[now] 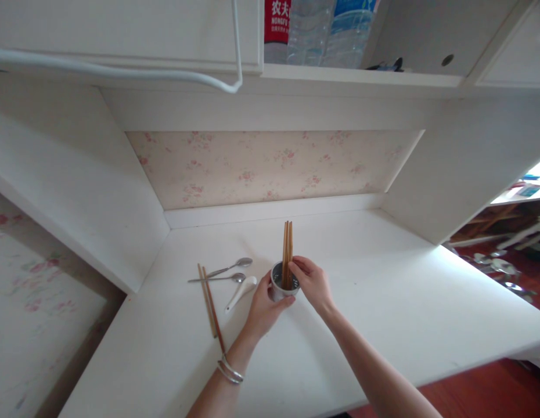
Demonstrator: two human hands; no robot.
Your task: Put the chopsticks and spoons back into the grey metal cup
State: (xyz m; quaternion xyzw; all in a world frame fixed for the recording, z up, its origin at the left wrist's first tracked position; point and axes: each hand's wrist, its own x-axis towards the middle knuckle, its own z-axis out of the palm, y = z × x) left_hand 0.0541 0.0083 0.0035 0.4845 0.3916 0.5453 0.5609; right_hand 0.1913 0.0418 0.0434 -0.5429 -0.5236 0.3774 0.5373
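Observation:
My left hand (269, 303) is wrapped round a small silvery metal cup (279, 293) at the middle of the white tabletop. Several wooden chopsticks (287, 247) stand upright in the cup, their upper halves above its rim. With fingers pinched, my right hand (311, 281) grips the chopsticks at the cup's mouth. Left of the cup lie two metal spoons (239, 278) and a white soup spoon (241, 294). Two more chopsticks, one pale (208, 307) and one reddish brown (213, 307), lie beside them, partly crossed by the spoon handles; my left wrist hides the brown one's lower end.
White side panels (409, 174) and a flowered back wall (252, 165) enclose the tabletop (383, 290). Overhead, a shelf (361, 74) holds plastic-wrapped bottles (326, 32), and a white cable (122, 72) hangs at the upper left. Red floor shows at the lower right.

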